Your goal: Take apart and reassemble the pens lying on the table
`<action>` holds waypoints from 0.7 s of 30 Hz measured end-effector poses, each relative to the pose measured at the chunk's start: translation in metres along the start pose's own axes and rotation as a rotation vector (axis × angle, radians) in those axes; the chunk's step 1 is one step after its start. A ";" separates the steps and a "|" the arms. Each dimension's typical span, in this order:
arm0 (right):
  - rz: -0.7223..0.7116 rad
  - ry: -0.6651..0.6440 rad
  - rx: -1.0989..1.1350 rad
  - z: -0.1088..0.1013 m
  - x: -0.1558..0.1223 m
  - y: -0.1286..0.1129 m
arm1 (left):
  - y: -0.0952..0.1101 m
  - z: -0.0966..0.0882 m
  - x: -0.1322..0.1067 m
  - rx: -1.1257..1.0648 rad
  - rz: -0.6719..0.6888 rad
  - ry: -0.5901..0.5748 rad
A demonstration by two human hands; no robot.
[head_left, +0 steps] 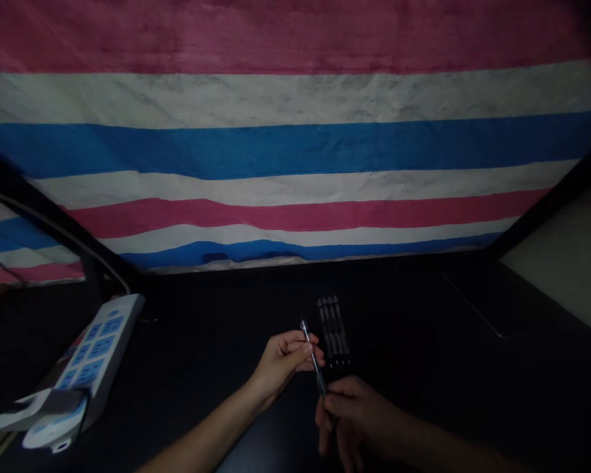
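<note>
Between my two hands a slim pen (314,355) is held at a slant, its clip end pointing up and away from me. My left hand (288,355) pinches the upper barrel with the thumb on top. Lower down, the fingers of my right hand (352,414) close on the dark grip end, and the tip is hidden in shadow there. Just beyond my hands, several similar pens (333,328) lie side by side in a row on the dark tabletop (398,322).
A white power strip (103,348) with blue sockets lies at the left, with a white plug or adapter (54,420) at its near end. A striped red, white and blue sheet (295,151) hangs behind the table. A dark flat panel with a pale edge (532,302) is at the right.
</note>
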State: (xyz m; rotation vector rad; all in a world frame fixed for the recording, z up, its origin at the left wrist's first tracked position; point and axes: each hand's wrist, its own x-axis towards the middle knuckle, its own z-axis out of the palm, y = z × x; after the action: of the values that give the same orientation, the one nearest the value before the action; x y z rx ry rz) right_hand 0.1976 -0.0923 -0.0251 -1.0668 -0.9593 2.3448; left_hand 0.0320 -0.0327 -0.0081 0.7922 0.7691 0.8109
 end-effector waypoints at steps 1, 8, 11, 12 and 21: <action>-0.005 0.021 -0.006 0.000 0.000 0.001 | 0.000 0.000 0.000 -0.007 0.002 0.005; -0.048 0.126 -0.016 0.002 -0.004 0.002 | -0.001 -0.001 0.000 -0.022 0.012 0.024; -0.061 0.155 -0.017 0.004 -0.006 0.000 | -0.002 -0.001 0.000 -0.028 0.015 0.021; -0.062 0.161 -0.018 0.004 -0.006 0.000 | -0.002 -0.001 0.000 -0.031 0.014 0.018; -0.086 0.161 -0.055 0.000 -0.003 0.010 | 0.000 0.008 -0.002 -0.011 0.000 0.014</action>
State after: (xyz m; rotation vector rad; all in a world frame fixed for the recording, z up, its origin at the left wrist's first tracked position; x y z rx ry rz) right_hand 0.1989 -0.1008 -0.0308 -1.1913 -0.9936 2.1384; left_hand 0.0378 -0.0367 -0.0038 0.7776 0.7761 0.8206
